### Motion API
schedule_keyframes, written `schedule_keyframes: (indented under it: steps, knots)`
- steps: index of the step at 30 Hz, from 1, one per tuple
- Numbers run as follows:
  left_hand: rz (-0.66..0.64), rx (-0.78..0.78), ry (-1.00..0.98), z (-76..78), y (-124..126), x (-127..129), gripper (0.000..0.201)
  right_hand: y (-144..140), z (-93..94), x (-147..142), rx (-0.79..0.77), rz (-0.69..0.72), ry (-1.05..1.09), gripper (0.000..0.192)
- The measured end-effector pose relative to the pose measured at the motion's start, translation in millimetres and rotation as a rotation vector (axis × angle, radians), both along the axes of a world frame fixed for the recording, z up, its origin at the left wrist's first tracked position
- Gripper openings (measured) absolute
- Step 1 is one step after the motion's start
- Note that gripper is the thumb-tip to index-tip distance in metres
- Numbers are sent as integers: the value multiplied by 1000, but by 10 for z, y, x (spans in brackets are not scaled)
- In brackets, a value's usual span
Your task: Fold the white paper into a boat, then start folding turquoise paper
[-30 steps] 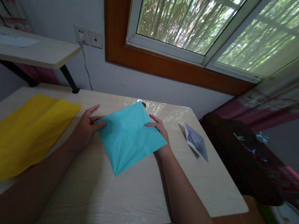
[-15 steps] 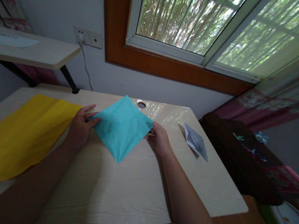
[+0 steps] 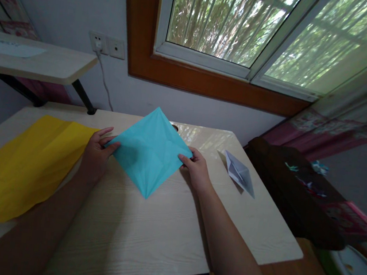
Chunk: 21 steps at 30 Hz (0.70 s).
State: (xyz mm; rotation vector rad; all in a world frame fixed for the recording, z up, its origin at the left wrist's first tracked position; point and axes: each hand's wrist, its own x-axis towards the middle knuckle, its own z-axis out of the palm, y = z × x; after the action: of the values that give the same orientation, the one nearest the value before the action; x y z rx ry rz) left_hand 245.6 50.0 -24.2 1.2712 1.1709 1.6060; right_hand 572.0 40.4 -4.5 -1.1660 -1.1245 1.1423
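A creased turquoise sheet of paper [image 3: 152,153] is held up over the table like a diamond, one corner pointing toward me. My left hand [image 3: 99,150] pinches its left corner between thumb and fingers. The right corner sits in the grip of my right hand [image 3: 196,166], whose thumb lies on top of the paper. Fold lines fan out from the near corner. To the left, a large yellow sheet of paper [image 3: 29,163] lies flat beside my left forearm. Right of my right hand rests a folded white paper piece [image 3: 239,173].
The pale wooden table [image 3: 154,236] has a round cable hole at the back, partly covered by the turquoise paper. A raised shelf [image 3: 61,64] on black legs stands at the left rear. Beyond the table's right side is a dark brown piece of furniture [image 3: 283,194].
The turquoise paper has risen slightly and spread wider. My right hand has moved a little to the right, its thumb shifting onto the paper's upper face.
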Motion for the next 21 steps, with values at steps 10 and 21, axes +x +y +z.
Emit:
schedule_keyframes:
  steps: [10,21]
  knots:
    - [64,-15,8,-1,17,4,57,-2,25,-7,41,4,53,56]
    - [54,-23,-39,17,10,17,55,-4,27,-4,53,-21,46,60]
